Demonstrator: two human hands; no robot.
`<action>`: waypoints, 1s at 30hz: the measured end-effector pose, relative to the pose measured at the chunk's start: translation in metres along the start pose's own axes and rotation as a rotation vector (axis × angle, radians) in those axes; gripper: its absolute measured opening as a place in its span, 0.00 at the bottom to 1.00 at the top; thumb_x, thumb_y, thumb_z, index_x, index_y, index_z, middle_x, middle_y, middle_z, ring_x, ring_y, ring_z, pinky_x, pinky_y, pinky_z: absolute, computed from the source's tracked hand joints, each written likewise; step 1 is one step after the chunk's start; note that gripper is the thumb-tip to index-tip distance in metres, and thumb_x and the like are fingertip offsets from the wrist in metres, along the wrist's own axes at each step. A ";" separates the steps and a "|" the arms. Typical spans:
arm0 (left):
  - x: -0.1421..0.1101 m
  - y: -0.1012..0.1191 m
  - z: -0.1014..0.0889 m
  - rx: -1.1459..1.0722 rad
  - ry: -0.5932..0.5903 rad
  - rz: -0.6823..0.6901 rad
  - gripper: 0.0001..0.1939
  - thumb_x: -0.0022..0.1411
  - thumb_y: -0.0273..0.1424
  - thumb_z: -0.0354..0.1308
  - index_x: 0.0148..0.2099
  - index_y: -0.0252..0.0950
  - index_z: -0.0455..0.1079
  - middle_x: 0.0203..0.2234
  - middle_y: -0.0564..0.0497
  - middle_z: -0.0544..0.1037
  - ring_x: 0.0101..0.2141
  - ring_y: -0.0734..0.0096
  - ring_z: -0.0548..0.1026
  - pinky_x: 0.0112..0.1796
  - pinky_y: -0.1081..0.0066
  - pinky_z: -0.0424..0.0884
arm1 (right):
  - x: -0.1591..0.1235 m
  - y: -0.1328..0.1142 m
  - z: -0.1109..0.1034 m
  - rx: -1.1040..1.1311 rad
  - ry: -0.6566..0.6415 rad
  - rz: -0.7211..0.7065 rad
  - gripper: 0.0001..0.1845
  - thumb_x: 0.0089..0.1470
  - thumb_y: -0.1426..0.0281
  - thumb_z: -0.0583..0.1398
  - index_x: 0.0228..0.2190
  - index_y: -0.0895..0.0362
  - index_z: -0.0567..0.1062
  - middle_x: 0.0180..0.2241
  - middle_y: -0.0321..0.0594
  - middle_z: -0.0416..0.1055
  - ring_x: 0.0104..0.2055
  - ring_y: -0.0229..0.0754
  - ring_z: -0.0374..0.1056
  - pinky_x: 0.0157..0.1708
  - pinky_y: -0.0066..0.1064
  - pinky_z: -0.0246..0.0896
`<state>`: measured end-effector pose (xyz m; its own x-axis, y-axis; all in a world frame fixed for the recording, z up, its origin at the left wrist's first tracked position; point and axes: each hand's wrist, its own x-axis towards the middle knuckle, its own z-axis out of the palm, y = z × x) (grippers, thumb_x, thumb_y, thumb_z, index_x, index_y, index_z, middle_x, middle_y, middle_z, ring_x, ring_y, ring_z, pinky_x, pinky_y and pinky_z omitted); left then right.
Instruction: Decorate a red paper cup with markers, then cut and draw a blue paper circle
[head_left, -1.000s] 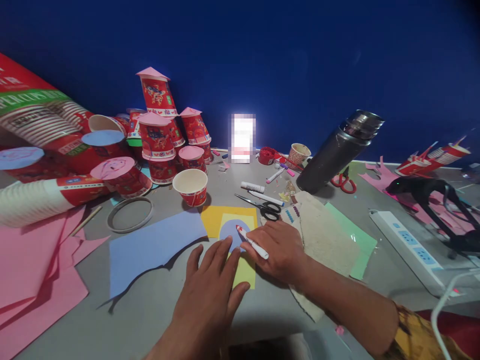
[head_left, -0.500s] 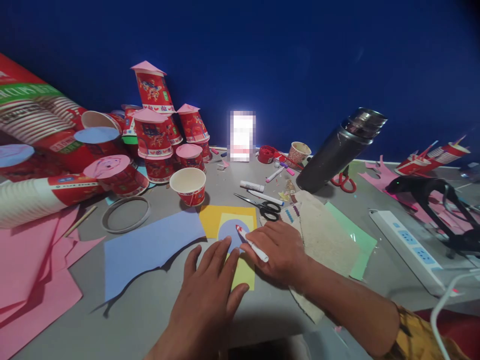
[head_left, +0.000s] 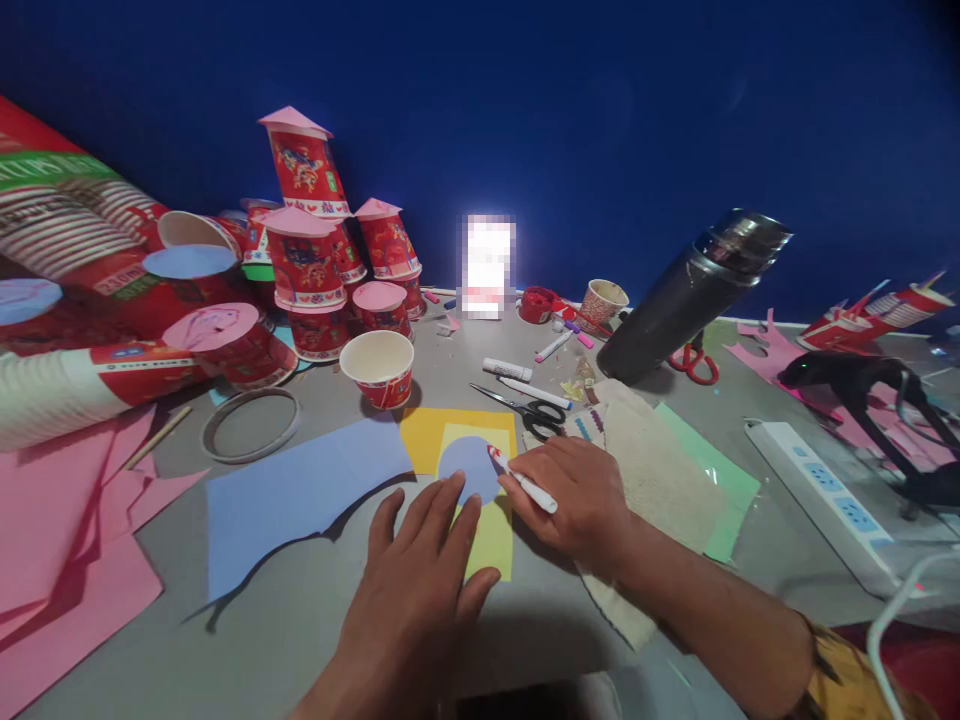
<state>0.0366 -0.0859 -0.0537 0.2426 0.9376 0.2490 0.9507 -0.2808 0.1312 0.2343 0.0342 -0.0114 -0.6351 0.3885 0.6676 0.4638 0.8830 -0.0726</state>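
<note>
My right hand point(head_left: 574, 490) grips a white marker point(head_left: 534, 490) with a red tip. That tip is over the right edge of a blue paper circle point(head_left: 469, 462); I cannot tell if it touches. Fingers spread, my left hand point(head_left: 424, 555) lies flat with its fingertips on the circle's lower edge. Under the circle is a yellow paper sheet point(head_left: 491, 550), which overlaps an orange sheet point(head_left: 420, 440). A larger piece of blue paper point(head_left: 300, 500) with a curved cut edge lies left of my left hand. Black-handled scissors point(head_left: 544, 413) rest just beyond my right hand.
Red paper cups point(head_left: 300, 250) are stacked at the back left, and one cup point(head_left: 376, 370) stands upright nearby. A dark thermos flask point(head_left: 690, 300) leans at the right, near a white power strip point(head_left: 821, 500). Pink paper point(head_left: 67, 560), a tape ring point(head_left: 251, 425) and a beige cloth point(head_left: 652, 480) lie around.
My right hand has shifted slightly right with the marker, its tip moving from inside the blue circle toward the right edge. My left hand has stayed in place.
</note>
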 end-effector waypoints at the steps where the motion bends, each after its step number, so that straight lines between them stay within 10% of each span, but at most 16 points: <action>1: 0.000 0.000 0.000 0.001 0.012 0.003 0.24 0.73 0.44 0.58 0.65 0.39 0.72 0.66 0.38 0.74 0.61 0.47 0.73 0.62 0.45 0.59 | 0.000 0.000 -0.001 0.000 0.006 0.002 0.07 0.69 0.69 0.62 0.35 0.56 0.75 0.28 0.38 0.80 0.28 0.42 0.71 0.32 0.38 0.55; 30: 0.001 -0.002 0.002 0.038 0.034 0.025 0.25 0.73 0.46 0.56 0.65 0.39 0.72 0.66 0.39 0.74 0.61 0.47 0.73 0.60 0.46 0.58 | 0.002 -0.006 -0.003 0.003 0.000 -0.027 0.08 0.68 0.69 0.62 0.34 0.56 0.75 0.27 0.39 0.79 0.28 0.42 0.72 0.32 0.38 0.54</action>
<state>0.0355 -0.0846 -0.0557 0.2603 0.9226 0.2848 0.9512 -0.2956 0.0885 0.2321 0.0287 -0.0070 -0.6470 0.3648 0.6696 0.4452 0.8937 -0.0567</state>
